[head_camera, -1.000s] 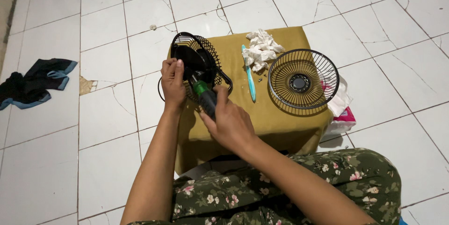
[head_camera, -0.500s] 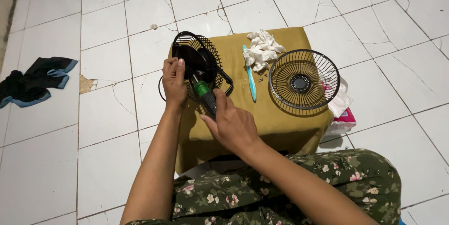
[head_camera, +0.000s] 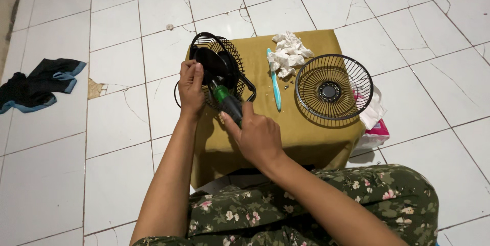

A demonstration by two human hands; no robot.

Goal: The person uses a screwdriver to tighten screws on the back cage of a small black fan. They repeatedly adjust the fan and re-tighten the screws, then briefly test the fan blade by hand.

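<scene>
- The right hand [head_camera: 260,133], at the centre of the frame, is closed around the dark grip of a screwdriver [head_camera: 224,100] with a green collar, its tip angled up into the fan.
- The left hand [head_camera: 190,88], just left of it, curls its fingers against the fan body [head_camera: 217,67], apparently bracing it so the tool can bear against it.
- The fan body, a black half-cage with motor, stands tilted at the left edge of the mustard-yellow desk [head_camera: 306,133].
- To the right lie a teal toothbrush [head_camera: 274,80], crumpled tissue [head_camera: 288,52] and the detached front grille [head_camera: 333,88], laid flat.
- A dark cloth [head_camera: 38,82] lies on the tiled floor [head_camera: 117,164], far left.
- Compared with half a second ago, both hands hold nearly the same pose; nothing else on the desk has shifted.
</scene>
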